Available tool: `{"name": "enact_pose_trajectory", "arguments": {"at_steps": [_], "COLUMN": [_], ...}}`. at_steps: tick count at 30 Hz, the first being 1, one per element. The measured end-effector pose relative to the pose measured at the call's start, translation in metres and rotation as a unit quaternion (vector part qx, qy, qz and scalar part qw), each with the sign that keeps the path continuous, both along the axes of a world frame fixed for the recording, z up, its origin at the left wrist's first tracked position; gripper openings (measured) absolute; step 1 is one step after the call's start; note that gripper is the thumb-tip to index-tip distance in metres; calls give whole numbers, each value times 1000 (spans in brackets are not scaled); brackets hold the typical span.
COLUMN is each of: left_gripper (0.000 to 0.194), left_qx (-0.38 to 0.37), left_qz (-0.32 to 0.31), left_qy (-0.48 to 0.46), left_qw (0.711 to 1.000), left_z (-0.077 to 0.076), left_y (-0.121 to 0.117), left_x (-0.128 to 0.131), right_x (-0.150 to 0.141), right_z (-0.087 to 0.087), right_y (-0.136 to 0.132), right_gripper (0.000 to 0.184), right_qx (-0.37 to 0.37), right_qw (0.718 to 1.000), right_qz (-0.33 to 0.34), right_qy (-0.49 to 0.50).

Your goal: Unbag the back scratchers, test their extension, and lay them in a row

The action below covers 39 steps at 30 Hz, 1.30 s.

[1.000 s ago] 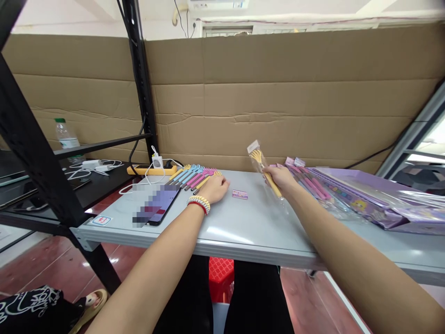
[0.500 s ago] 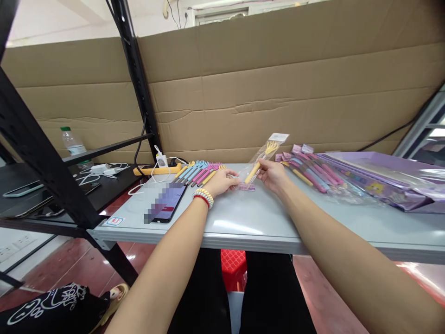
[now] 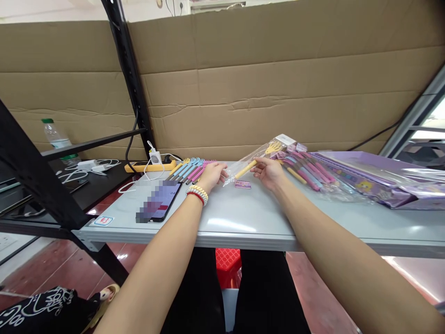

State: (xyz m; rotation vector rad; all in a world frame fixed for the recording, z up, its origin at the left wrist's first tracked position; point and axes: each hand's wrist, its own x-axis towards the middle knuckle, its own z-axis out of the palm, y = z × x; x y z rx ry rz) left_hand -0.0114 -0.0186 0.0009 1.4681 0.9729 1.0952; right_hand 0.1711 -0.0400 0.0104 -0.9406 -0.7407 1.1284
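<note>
Two bare hands are at one slim yellow stick w/ a claw-shaped head (image 3: 245,170), which lies inside a long clear plastic sleeve (image 3: 257,152) w/ a white top strip. R hand (image 3: 271,173) has the stick grasped lightly thru the film, thumb & index finger near mid-length, other fingers loosely curled. L hand (image 3: 212,176) is at the sleeve's lower end, fingers part bent; can't tell if they pinch the film or only touch it.

Key relation: the stick's long axis runs slantwise, handle end low & toward the L hand, claw end up, away & to the right. So the handle tip lies btwn the hands, just right of the L fingers; the claw sits beyond the R fingers, near the wrapped pile. R hand is nearer the stick overall, L hand nearer the sleeve's lower end.

Just below the handle, a small pink-purple printed card (image 3: 242,185) is flat on the pale grey tabletop (image 3: 225,211). Left of the L hand: a fanned row of yellow, blue & pink claw-headed sticks (image 3: 187,170), w/ a black smartphone (image 3: 171,197) in front. Right of the R hand: a pile of multicolored sticks in clear wrap (image 3: 309,172), then a purple printed cardboard box (image 3: 382,190).
</note>
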Motion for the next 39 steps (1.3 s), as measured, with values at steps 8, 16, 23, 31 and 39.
{"name": "enact_pose_trajectory", "arguments": {"at_steps": [8, 16, 23, 31, 39], "left_gripper": [8, 13, 14, 24, 29], "left_qx": [-45, -64, -91, -16, 71], "left_qz": [60, 7, -145, -173, -126], "left_qy": [-17, -69, -274, -171, -52], "left_qw": [997, 995, 947, 970, 988], "left_z": [3, 5, 9, 2, -3], "left_y": [2, -3, -5, -4, -2], "left_x": [-2, -3, -11, -7, -3], "right_x": [1, 2, 3, 0, 0], "right_z": [2, 1, 3, 4, 6], "right_y": [-1, -1, 0, -3, -7], "right_gripper": [10, 13, 18, 16, 13], "right_qx": [14, 43, 65, 60, 69], "right_qw": [1000, 999, 995, 996, 997], "right_qz": [4, 4, -8, 17, 8], "right_qy": [11, 5, 76, 61, 27]}}
